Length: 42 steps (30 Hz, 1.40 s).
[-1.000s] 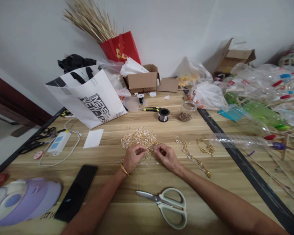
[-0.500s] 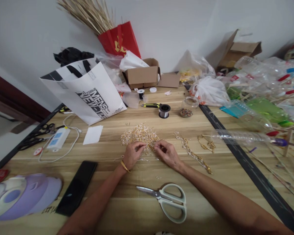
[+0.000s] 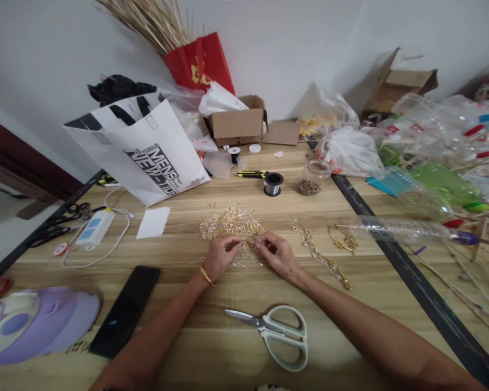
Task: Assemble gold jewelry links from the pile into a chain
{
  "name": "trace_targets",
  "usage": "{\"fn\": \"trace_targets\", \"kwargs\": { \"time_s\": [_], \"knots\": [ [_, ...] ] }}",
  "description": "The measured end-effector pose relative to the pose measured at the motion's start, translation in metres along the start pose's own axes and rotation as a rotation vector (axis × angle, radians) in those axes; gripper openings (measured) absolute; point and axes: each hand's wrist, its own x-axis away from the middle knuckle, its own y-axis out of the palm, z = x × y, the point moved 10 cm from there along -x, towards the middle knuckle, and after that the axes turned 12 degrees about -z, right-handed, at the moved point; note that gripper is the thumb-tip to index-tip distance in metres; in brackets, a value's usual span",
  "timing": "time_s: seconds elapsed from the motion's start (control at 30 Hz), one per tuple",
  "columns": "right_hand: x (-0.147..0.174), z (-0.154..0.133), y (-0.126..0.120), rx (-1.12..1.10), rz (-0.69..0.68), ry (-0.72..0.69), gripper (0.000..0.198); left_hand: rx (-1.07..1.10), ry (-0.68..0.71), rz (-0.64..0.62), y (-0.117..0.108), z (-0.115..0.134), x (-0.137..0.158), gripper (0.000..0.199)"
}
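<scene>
Nearest me on the desk (image 3: 204,347), scissors (image 3: 263,324) are lying with their blades pointing left, and a phone (image 3: 124,312) is resting beside my left forearm. Beyond the scissors, my left hand (image 3: 222,255), with a bangle (image 3: 207,276) circling its wrist, is bending thumb and fingertips together at the near edge of the beads (image 3: 230,220). My right hand (image 3: 279,258) is curling in the same way just beside it; whether either is grasping a small piece, I cannot tell. The beads, gold and clear, are lying in a loose heap directly before both hands. A chain (image 3: 321,262) is stretching slantwise to the right of my right hand, while paper (image 3: 154,222) is lying left of the heap. Farther off, a spool (image 3: 273,185) is standing between the heap and a cutter (image 3: 250,174), and a jar (image 3: 309,187) is standing to its right. At the back, a box (image 3: 238,127) is sitting near the wall.
</scene>
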Motion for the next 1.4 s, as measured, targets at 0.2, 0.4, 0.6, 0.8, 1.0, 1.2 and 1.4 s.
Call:
{"fn": "trace_targets", "kwargs": {
  "time_s": [0.2,0.4,0.6,0.8,1.0,1.2,1.4],
  "knots": [
    [0.0,0.0,-0.001,-0.013,0.0,-0.004,0.016,0.017,-0.006,0.001,0.0,-0.001,0.0,0.01],
    [-0.001,0.001,-0.001,-0.034,-0.003,0.015,0.015,-0.021,0.091,-0.023,0.001,0.014,-0.002,0.009],
    [-0.002,-0.001,-0.003,-0.049,-0.007,0.024,0.015,-0.122,0.137,-0.061,0.009,0.022,-0.002,0.011],
    [-0.002,-0.001,-0.005,-0.072,0.0,0.011,0.014,-0.306,0.162,-0.153,0.019,0.028,-0.002,0.026],
    [-0.002,0.002,-0.007,-0.093,0.02,0.015,0.014,-0.356,0.121,-0.157,0.014,0.023,-0.007,0.025],
    [-0.002,0.003,-0.008,-0.122,0.025,0.007,0.015,-0.453,0.158,-0.251,0.028,0.033,-0.014,0.014],
    [-0.002,0.0,-0.007,-0.104,0.017,0.006,0.014,-0.554,0.166,-0.332,0.042,0.034,-0.023,0.013]
  ]
}}
